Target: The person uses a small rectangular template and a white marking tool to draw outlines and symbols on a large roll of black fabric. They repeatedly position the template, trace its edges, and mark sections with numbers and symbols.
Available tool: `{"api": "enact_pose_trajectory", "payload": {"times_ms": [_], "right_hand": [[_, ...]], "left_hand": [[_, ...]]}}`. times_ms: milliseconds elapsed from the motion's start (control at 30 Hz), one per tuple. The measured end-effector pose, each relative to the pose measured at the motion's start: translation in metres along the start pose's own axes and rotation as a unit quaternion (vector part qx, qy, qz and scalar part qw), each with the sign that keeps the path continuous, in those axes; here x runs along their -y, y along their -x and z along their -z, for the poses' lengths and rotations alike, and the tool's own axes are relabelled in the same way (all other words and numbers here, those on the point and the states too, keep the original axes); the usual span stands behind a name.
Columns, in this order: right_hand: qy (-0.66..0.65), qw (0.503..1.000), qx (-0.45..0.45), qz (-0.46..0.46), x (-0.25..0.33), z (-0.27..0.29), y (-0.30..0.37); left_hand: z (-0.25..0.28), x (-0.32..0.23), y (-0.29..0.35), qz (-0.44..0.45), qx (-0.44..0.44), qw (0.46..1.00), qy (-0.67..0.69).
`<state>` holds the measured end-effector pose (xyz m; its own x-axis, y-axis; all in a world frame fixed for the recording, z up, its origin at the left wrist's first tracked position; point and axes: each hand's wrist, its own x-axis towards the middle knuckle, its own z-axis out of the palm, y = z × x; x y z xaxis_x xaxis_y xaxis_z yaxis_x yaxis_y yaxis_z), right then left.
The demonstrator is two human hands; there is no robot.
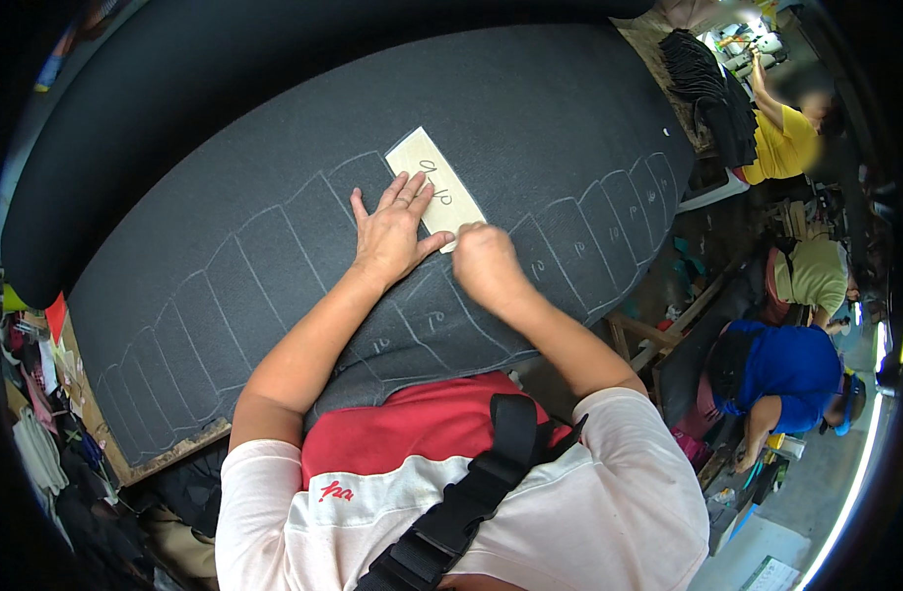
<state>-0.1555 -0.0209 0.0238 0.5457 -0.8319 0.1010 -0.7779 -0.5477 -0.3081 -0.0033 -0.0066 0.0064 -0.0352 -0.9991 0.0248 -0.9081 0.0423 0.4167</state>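
Dark grey fabric (pixel 530 108) covers the table in front of me, with rows of white chalk outlines of panels, some with chalk marks inside. A pale cardboard pattern piece (pixel 456 205), a slanted rectangle with handwriting on it, lies on the cloth near the middle. My left hand (pixel 392 231) presses down flat across its left side, fingers spread and thumb at its lower end. Beside its lower right corner, my right hand (pixel 487 264) is closed with the knuckles up, slightly blurred. Whatever sits in those fingers is hidden.
A thick dark fabric roll (pixel 106 128) curves along the far left. Black cut pieces (pixel 702 84) are stacked at the far right corner. To the right, people in yellow (pixel 786 148), green (pixel 816 276) and blue (pixel 791 369) tops work nearby. Cloth scraps (pixel 42 453) hang at left.
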Motion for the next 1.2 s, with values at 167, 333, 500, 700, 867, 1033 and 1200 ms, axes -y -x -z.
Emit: {"api": "enact_pose_trajectory", "payload": {"times_ms": [167, 333, 500, 700, 867, 1033, 1200], "right_hand": [[-0.136, 0.989, 0.000, 0.048, 0.005, 0.002, 0.005], [-0.156, 0.983, -0.026, 0.090, 0.004, -0.003, 0.006], [-0.173, 0.968, -0.050, 0.176, 0.016, -0.015, 0.001], [-0.380, 0.922, -0.029, 0.071, -0.008, 0.001, -0.005], [-0.474, 0.873, -0.059, -0.104, -0.045, 0.016, -0.003], [-0.531, 0.827, -0.103, -0.154, -0.071, 0.025, 0.011], [-0.568, 0.790, -0.142, -0.181, -0.095, 0.032, 0.008]], "left_hand": [[0.003, -0.004, -0.003, 0.002, -0.004, 1.000, -0.013], [0.009, -0.007, -0.007, 0.005, 0.008, 1.000, -0.026], [0.014, -0.006, -0.015, -0.010, -0.010, 0.999, -0.029], [0.027, 0.005, -0.045, 0.045, -0.012, 0.999, -0.012], [0.038, 0.011, -0.074, 0.133, -0.019, 0.991, 0.005], [0.047, -0.006, -0.075, -0.035, -0.274, 0.915, 0.293], [0.022, -0.039, -0.060, -0.214, -0.296, 0.919, 0.150]]}}
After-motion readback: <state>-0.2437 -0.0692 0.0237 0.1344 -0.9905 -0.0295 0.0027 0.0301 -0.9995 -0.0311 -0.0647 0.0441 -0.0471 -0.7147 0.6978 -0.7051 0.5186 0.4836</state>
